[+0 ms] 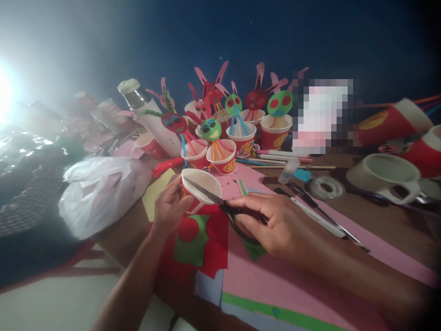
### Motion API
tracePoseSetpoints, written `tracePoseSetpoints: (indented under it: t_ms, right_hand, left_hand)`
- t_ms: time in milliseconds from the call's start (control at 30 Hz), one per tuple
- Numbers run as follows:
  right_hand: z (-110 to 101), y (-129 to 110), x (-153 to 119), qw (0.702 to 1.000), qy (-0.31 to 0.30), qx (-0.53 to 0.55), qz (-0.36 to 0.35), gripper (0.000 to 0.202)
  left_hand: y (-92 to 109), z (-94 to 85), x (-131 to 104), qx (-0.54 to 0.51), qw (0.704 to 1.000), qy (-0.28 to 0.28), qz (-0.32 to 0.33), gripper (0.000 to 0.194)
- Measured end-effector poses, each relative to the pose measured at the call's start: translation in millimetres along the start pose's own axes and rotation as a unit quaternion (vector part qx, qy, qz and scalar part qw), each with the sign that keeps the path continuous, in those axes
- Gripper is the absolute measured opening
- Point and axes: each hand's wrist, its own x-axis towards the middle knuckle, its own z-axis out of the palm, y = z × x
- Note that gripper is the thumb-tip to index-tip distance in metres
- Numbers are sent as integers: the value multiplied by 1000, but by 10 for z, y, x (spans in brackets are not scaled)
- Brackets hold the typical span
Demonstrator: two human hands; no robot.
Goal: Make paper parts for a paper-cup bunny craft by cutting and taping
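My left hand [170, 204] grips a red and white paper cup [203, 184] by its left side, with the thumb across the front. Dark-handled scissors [237, 220] are in my right hand [267, 220], their blades reaching over the cup's mouth toward its left rim. A pale vertical slit or strip shows on the cup's front wall. Below the cup lie red paper [217, 243] and green paper [186, 248] cut into shapes, partly over a large pink sheet [268, 285].
Behind stand several cups with paper faces on straws [220, 158]. A white plastic bag [103, 193] sits at the left. On the right are a mug [370, 177], a tape roll [326, 187], a cutter [317, 216] and pens. A person's checkered sleeve [31, 207] shows far left.
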Motion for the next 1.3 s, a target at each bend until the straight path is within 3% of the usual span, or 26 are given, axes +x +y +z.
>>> tracePoseSetpoints:
  t_ms: [67,133,200,267,367,433,533,633,733,800,867,933,1033,1100,1133,1200,1300]
  right_hand:
    - [26,-22,-46,985,26,-158,-59,30]
    - [31,-36,-64,975,29,-210,-70,31]
    - [6,-41,-43,991,16,-127,-39,29]
    - [-44,-35,6,998,-23,43,38,27]
    - [-116,-21,87,960,-70,229,148,29]
    - [-140,-22,112,951,-67,251,165,29]
    - [-148,-45,87,979,-50,163,114,27]
    - [-119,-55,18,1000,-19,-12,9,30]
    - [-61,-32,-39,982,19,-179,-65,33]
    - [-37,-20,-47,977,27,-198,-73,32]
    - [-43,-20,-25,994,8,-101,-32,30]
    - [-74,-22,18,996,-30,71,55,27]
    - [-116,-18,86,935,-74,299,177,23]
    - [-124,-16,111,904,-79,363,211,22]
    - [-123,-18,114,903,-79,362,215,22]
    - [-120,-27,103,928,-76,308,197,23]
    - [-110,-44,50,984,-49,146,92,25]
  left_hand:
    - [12,6,3,0,1000,-1,-1,44]
    - [27,15,2,-3,1000,-1,-2,46]
    - [38,24,-3,-9,1000,-2,-4,47]
    - [40,29,-8,-17,1000,-2,-4,48]
    - [37,27,-7,-21,1000,9,-3,48]
    - [40,25,2,-21,1000,15,-2,47]
    - [56,30,21,-23,1000,8,0,44]
    - [65,40,34,-30,1000,-4,0,44]
    - [57,41,31,-45,999,-7,-1,44]
    - [46,38,22,-59,998,-6,-4,45]
    - [35,36,9,-76,997,-9,-8,47]
    - [22,36,-4,-92,996,-15,-12,49]
    - [-2,40,-21,-131,991,-20,-26,50]
    - [-16,42,-30,-176,983,-18,-43,50]
    - [-22,43,-32,-199,978,-16,-51,49]
    - [-28,45,-35,-228,972,-15,-60,46]
    - [-28,47,-34,-233,970,-22,-64,47]
